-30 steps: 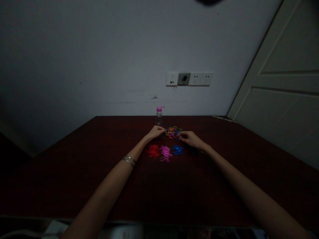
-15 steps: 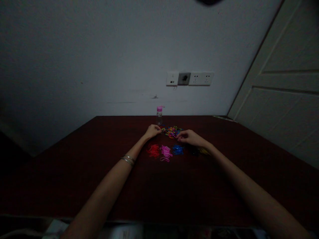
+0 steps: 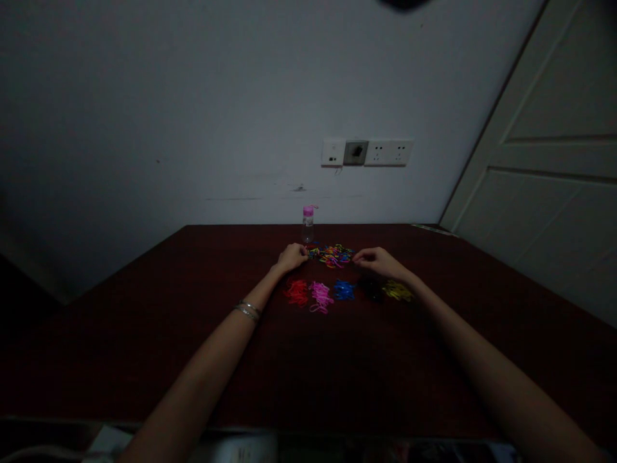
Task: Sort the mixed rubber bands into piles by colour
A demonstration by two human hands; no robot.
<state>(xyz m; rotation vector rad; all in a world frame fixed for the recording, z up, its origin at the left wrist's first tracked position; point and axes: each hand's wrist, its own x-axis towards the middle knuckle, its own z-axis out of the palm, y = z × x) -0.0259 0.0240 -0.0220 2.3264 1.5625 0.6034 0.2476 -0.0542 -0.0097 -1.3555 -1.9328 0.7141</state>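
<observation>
A pile of mixed-colour rubber bands (image 3: 334,255) lies between my two hands near the back of the table. My left hand (image 3: 293,256) rests at the pile's left edge, its fingers closed; whatever they pinch is too small to see. At the right edge, my right hand (image 3: 376,260) has its fingertips pinched together, and I cannot make out anything in them. Nearer to me runs a row of sorted heaps: red bands (image 3: 296,292), pink bands (image 3: 321,296), blue bands (image 3: 344,290), black bands (image 3: 371,289) and yellow bands (image 3: 397,290).
Behind the pile stands a clear bottle (image 3: 307,230) with a pink cap. The dark red table (image 3: 308,373) meets a white wall carrying a socket panel (image 3: 367,153). A panelled door (image 3: 544,161) is on the right. The room is dim.
My right hand has shifted a little right and away from the pile's middle, uncovering the yellow heap. The left hand has drawn slightly left.
</observation>
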